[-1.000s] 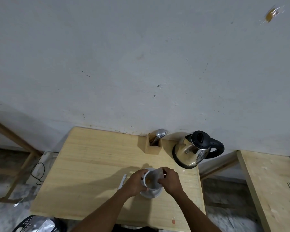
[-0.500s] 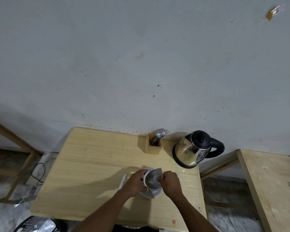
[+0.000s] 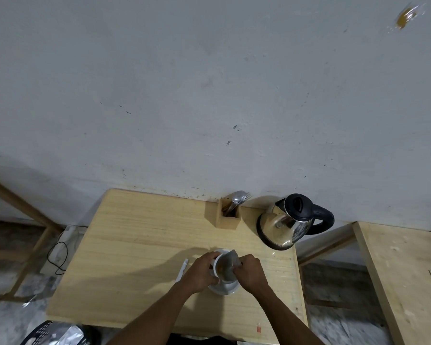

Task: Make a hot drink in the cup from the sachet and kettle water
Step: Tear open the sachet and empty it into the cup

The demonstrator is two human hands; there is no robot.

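A white cup [image 3: 218,266] stands on a white saucer [image 3: 225,288] near the front right of the wooden table [image 3: 139,245]. My left hand [image 3: 200,271] wraps around the cup's left side. My right hand [image 3: 250,272] pinches a silvery sachet [image 3: 230,260], tilted over the cup's mouth. Brown powder shows inside the cup. A steel kettle [image 3: 288,224] with a black lid and handle sits at the table's back right corner, apart from both hands.
A wooden holder [image 3: 228,215] with spoons and a fork stands by the wall, left of the kettle. A thin white strip [image 3: 182,270] lies just left of my left hand. A second wooden table [image 3: 403,270] is to the right, across a gap.
My right hand has shifted slightly and tipped the sachet lower over the cup. My left hand stays on the cup.
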